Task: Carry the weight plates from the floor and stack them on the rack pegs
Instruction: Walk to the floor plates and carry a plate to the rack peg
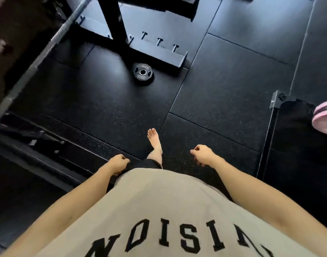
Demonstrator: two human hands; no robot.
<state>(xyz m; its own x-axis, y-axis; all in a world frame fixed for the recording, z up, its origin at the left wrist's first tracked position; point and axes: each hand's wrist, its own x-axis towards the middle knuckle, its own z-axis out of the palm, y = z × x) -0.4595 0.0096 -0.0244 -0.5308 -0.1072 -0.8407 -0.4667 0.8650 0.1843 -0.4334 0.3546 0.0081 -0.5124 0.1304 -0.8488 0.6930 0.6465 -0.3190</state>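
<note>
A small black weight plate (142,74) with a silver centre hole lies flat on the black rubber floor, just in front of the rack's base (170,59). The rack's upright post (113,19) rises behind it, with short pegs along the base. My left hand (120,162) hangs by my hip, fingers loosely curled, holding nothing. My right hand (202,153) hangs on the other side, also loosely curled and holding nothing. Both hands are well short of the plate.
A barbell (38,60) runs diagonally across the upper left. Black frame parts (38,138) lie low at the left. A black mat with a metal bracket (275,102) and a pink object (324,117) sit at the right. My bare foot (155,141) steps forward.
</note>
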